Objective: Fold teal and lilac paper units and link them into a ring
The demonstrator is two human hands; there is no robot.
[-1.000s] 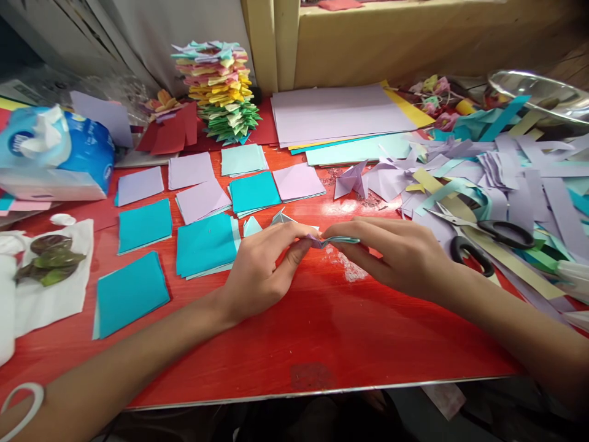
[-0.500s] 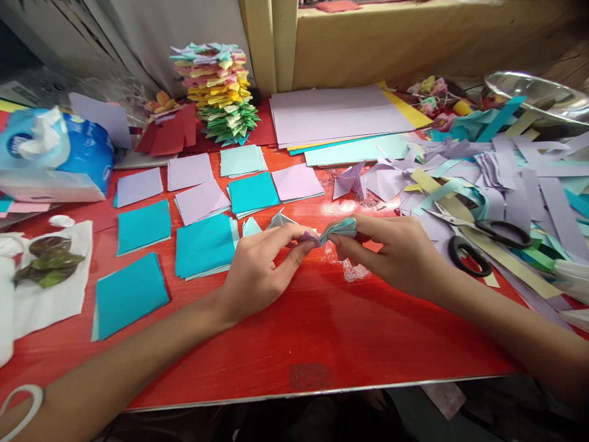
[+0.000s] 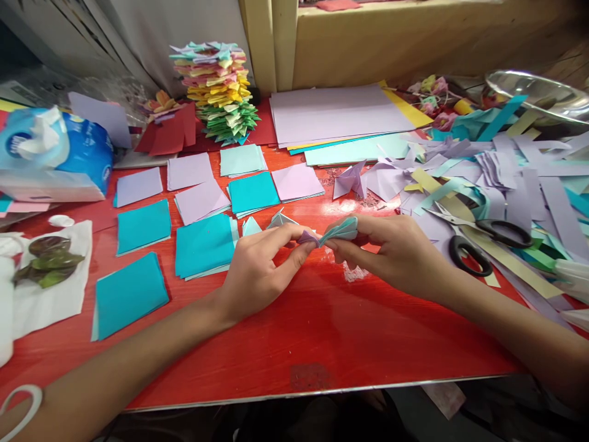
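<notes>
While metal bowl (image 3: 545, 92) sits behind scissors (image 3: 460, 220), contents unclear, and tissue pack (image 3: 89, 147), tissue (image 3: 46, 132) poking out, lies far left of scissors, your left hand (image 3: 264, 264) and right hand (image 3: 396, 248) pinch folded paper (image 3: 341, 229) left of scissors, over table (image 3: 294, 344).

The red bench (image 3: 257, 356) is edged with a pale strip (image 3: 294, 394) and worn in patches (image 3: 310, 376); glare (image 3: 340, 207) is cast on its surface. Behind, a cream post (image 3: 267, 46), tan panel (image 3: 386, 46) and grey sheeting (image 3: 196, 24) are seen.
</notes>
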